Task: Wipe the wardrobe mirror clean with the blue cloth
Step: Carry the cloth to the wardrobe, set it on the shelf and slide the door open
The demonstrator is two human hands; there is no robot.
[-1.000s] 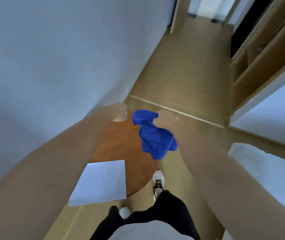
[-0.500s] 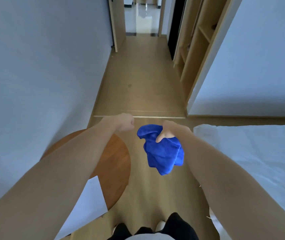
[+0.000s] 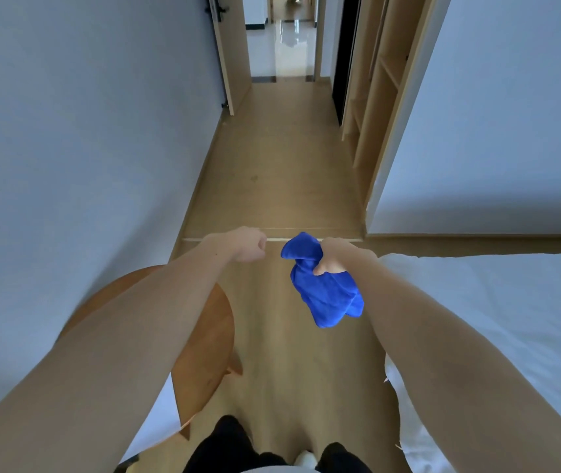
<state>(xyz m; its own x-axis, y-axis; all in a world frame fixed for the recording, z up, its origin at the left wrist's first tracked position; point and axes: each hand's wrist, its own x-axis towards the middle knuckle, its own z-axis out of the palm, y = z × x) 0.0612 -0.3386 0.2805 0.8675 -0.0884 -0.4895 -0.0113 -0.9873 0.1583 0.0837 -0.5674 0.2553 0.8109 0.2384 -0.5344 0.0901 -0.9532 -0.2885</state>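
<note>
Wood floor point(image 3: 282, 158) is running up the frame centre toward an open doorway point(image 3: 282, 35) at top. Plain wall point(image 3: 84, 131) is filling the left half. White bed point(image 3: 497, 319) is sitting at lower right. Open wooden wardrobe shelving point(image 3: 374, 97) is standing at upper right; can't tell where its mirror is. Round wooden table point(image 3: 210, 343) is sitting lower left, a white sheet point(image 3: 156, 421) lying on it, mostly hidden by the forearm. Both arms are reaching forward, mid-frame. Blue cloth point(image 3: 323, 291) is hanging just right of centre, bunched. Right hand point(image 3: 337, 257) is gripping its top, fingers curled round it. Left hand point(image 3: 248, 244) is curling into a fist, holding nothing, near the cloth but apart.
</note>
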